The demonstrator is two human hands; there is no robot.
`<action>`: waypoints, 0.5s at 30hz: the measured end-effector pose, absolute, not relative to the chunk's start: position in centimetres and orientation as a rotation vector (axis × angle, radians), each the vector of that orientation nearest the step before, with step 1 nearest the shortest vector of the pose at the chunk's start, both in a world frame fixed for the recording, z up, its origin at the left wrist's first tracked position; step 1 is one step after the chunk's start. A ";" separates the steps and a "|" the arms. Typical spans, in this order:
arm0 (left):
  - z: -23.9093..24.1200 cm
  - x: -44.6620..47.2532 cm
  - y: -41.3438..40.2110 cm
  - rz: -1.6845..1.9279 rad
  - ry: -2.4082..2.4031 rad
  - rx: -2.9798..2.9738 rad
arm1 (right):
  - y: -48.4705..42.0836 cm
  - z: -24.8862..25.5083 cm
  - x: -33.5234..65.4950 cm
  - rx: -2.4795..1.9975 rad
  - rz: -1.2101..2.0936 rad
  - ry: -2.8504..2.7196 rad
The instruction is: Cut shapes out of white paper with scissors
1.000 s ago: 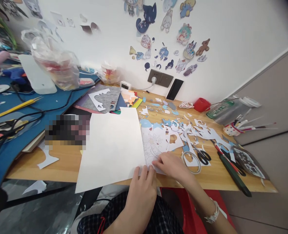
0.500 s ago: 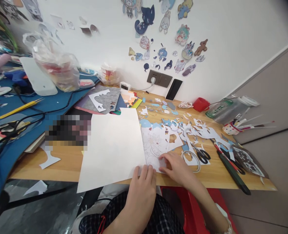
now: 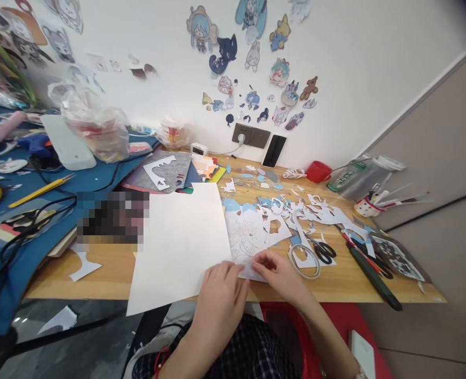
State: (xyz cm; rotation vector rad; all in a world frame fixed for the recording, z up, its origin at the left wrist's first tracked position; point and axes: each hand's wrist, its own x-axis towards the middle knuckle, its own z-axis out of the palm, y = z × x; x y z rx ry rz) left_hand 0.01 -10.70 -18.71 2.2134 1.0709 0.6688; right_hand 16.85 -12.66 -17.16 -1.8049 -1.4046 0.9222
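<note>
A large white sheet (image 3: 178, 247) lies at the table's front edge, its near corner hanging over. Its right border meets a paper with line drawings (image 3: 251, 231). My left hand (image 3: 221, 287) rests on the sheet's lower right corner, fingers stretched out and lying on it. My right hand (image 3: 278, 273) is over the drawing's lower end, its thumb and fingertips drawn together. Whatever is between those fingertips is too small to make out. Just right of this hand are a roll of tape (image 3: 304, 275) and black-handled scissors (image 3: 325, 251).
Paper scraps (image 3: 296, 221) cover the table's right half. A green-handled tool (image 3: 375, 276) lies near the right front edge. Further back are a phone (image 3: 274, 151), a red cup (image 3: 318, 171) and a pen holder (image 3: 367, 206). A blue mat (image 3: 55, 192) with cables covers the left.
The view has shifted slightly. My left hand has turned a little, its fingertips now pointing more to the right. My right hand's fingertips have come closer together over the drawing.
</note>
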 end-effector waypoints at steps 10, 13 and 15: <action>-16.2 -0.6 -10.3 0.721 0.820 1.509 | -15.1 -14.6 12.8 -1.436 0.994 -0.882; -16.0 -0.9 -10.4 0.809 0.810 1.485 | -15.7 -13.6 12.2 -1.457 0.960 -0.889; -15.9 -1.0 -10.4 0.827 0.802 1.487 | -16.1 -13.0 12.0 -1.481 0.921 -0.906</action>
